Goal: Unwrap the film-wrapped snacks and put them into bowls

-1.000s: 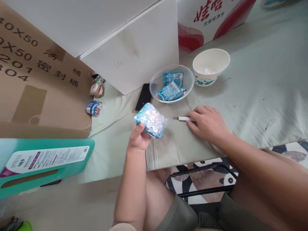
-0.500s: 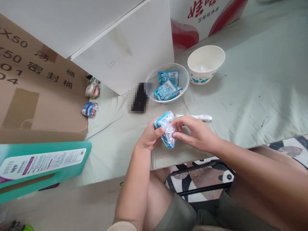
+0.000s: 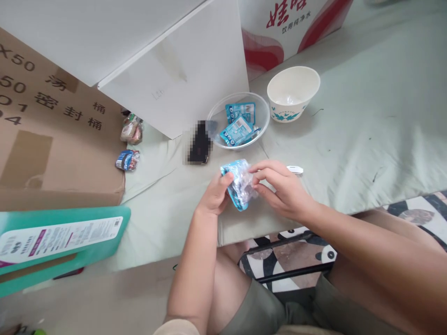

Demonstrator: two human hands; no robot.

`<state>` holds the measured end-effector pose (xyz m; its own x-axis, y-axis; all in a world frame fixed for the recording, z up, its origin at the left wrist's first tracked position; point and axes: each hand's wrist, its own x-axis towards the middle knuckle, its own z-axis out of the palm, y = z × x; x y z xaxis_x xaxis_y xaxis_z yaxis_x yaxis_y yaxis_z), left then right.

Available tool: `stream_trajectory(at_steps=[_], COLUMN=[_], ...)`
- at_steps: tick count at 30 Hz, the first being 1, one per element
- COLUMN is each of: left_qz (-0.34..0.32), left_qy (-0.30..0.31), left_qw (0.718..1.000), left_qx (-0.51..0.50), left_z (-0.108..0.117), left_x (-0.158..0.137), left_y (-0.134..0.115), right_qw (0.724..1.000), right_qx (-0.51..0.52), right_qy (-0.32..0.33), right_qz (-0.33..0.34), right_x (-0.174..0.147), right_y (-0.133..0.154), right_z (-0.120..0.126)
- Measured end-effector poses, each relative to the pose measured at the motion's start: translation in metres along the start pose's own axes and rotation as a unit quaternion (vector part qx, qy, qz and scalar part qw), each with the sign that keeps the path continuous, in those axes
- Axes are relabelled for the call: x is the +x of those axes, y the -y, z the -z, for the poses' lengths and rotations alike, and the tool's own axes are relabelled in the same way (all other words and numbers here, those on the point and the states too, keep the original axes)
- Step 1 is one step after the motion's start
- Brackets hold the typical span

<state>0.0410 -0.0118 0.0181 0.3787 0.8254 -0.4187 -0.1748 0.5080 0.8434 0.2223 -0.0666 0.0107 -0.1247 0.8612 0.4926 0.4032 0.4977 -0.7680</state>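
Note:
My left hand (image 3: 213, 193) is wrapped round a small stack of blue packets (image 3: 239, 204), its thumb pressed on the near face. Crinkled clear plastic film (image 3: 243, 182) covers part of the stack. From the other side, my right hand (image 3: 284, 188) pinches the film's edge between thumb and fingers. Behind that hand lies a slim white tool (image 3: 295, 170), mostly hidden, its kind unclear. Just beyond, a clear plastic bowl (image 3: 266, 122) holds more blue packets (image 3: 239, 130). A white paper bowl (image 3: 288, 114) with a teal leaf pattern stands to its right, some clear plastic inside.
A black pixelated object (image 3: 199, 145) lies left of the clear bowl. White boxes (image 3: 206, 79) and a red-and-white carton (image 3: 261, 51) stand behind. At left are a brown carton (image 3: 77, 158), a green container (image 3: 115, 216) and small wrapped snacks (image 3: 127, 159). The cloth's front edge runs above my knees.
The film has been drawn out a little from the packets towards my right hand. The packets have tilted slightly in my left hand, and my right hand now covers more of the white tool.

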Motion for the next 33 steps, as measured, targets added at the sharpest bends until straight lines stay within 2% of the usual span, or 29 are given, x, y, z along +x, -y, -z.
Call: stream_trajectory(at_steps=[5,8,11,13,16,18,22,26,29,33], left_qz=[-0.097,-0.15,-0.155,-0.127,-0.052,-0.003,0.066,0.082,0.105,0.219], left_qy=[-0.137,-0.193,-0.197,-0.178,-0.142,-0.109,-0.024,0.021,0.011,0.023], left_qw=[0.982,0.962,0.957,0.966,0.981,0.987,0.993,0.994,0.993,0.975], left_qx=[-0.089,-0.121,-0.144,-0.141,-0.124,-0.115,-0.093,-0.066,-0.044,-0.004], left_z=[0.009,0.014,0.016,0.015,0.012,0.006,-0.006,-0.006,0.004,0.018], left_x=[0.004,0.005,0.004,0.002,-0.001,-0.002,-0.001,0.001,-0.002,-0.011], left_y=[-0.013,-0.021,-0.026,-0.027,-0.023,-0.017,-0.004,-0.001,-0.003,-0.008], right_qw=[1.0,0.994,0.979,0.979,0.99,0.992,0.994,0.989,0.979,0.941], right_qx=[-0.013,0.016,0.065,0.093,0.093,0.067,0.058,0.097,0.13,0.176], right_qy=[0.022,0.1,0.187,0.18,0.08,0.041,0.072,0.072,0.02,-0.05], right_qz=[0.0,0.037,0.048,0.016,-0.074,-0.096,-0.054,-0.081,-0.156,-0.286], right_x=[-0.001,-0.003,-0.003,-0.003,-0.001,0.001,0.003,0.005,0.008,0.015], right_y=[-0.001,0.002,0.007,0.01,0.01,0.007,-0.001,-0.003,-0.003,-0.003], right_z=[0.001,0.001,0.003,0.006,0.009,0.009,0.004,0.005,0.012,0.023])
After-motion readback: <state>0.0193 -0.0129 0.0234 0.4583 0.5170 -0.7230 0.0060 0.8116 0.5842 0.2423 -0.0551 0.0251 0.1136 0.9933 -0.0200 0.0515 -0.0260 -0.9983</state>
